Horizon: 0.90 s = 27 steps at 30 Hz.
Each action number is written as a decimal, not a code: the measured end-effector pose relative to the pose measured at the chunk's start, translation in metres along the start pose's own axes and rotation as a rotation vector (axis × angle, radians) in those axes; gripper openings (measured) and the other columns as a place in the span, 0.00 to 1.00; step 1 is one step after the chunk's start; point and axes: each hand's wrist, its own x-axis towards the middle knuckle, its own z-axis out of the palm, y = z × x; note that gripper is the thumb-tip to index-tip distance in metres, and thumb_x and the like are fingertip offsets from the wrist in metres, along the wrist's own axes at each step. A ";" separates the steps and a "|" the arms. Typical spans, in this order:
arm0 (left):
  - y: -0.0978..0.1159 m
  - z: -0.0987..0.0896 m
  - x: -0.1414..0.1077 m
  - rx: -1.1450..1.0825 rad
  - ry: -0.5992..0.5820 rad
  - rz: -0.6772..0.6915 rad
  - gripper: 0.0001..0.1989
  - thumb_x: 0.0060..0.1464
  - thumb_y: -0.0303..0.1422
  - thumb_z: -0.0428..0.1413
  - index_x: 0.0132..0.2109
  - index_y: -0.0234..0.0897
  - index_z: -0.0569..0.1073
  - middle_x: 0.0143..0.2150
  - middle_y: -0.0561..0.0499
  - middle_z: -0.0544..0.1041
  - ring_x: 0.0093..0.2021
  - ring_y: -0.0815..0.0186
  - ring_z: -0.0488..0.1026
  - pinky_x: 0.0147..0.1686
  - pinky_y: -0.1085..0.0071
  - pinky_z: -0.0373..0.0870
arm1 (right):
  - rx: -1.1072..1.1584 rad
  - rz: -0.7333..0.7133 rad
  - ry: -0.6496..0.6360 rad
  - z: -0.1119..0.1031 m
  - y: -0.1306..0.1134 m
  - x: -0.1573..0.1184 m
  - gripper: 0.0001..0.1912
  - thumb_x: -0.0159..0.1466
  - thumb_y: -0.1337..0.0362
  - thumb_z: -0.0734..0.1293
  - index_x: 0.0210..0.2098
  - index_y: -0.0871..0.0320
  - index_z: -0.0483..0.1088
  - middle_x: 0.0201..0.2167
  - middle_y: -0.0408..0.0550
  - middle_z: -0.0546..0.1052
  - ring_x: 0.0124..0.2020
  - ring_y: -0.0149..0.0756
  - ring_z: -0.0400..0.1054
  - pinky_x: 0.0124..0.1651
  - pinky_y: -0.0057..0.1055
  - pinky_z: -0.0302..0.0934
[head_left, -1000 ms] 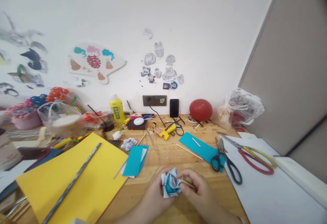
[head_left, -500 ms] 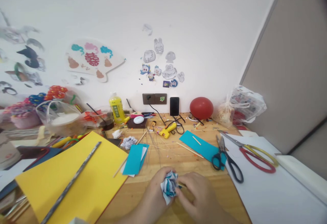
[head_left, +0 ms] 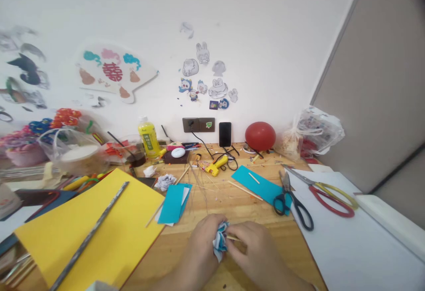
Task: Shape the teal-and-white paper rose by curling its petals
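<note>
A blue-and-white paper flower with layered, curled petals sits in my left hand, whose fingers wrap round it from the left. My right hand pinches a short thin wooden stick just right of the flower, its tip reaching in among the petals. Both hands are low over the front of the table. Up and left of them lie folded blue paper pieces and a whitish paper flower.
Yellow paper with a dark strip covers the left side. Black-handled scissors and red-and-yellow-handled scissors rest on the right. Behind are a yellow glue gun, a phone, a red balloon and a bottle.
The flower is turned more side-on in my left hand, and less of it shows. My right hand still pinches the stick, now more visible. The camera view has shifted slightly.
</note>
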 end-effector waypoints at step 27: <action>0.003 -0.002 0.000 0.124 0.017 0.021 0.15 0.42 0.21 0.51 0.40 0.35 0.69 0.36 0.44 0.75 0.38 0.59 0.73 0.38 0.63 0.69 | 0.106 0.084 -0.085 0.000 -0.003 -0.001 0.12 0.54 0.73 0.58 0.28 0.55 0.72 0.24 0.43 0.77 0.26 0.32 0.69 0.27 0.23 0.55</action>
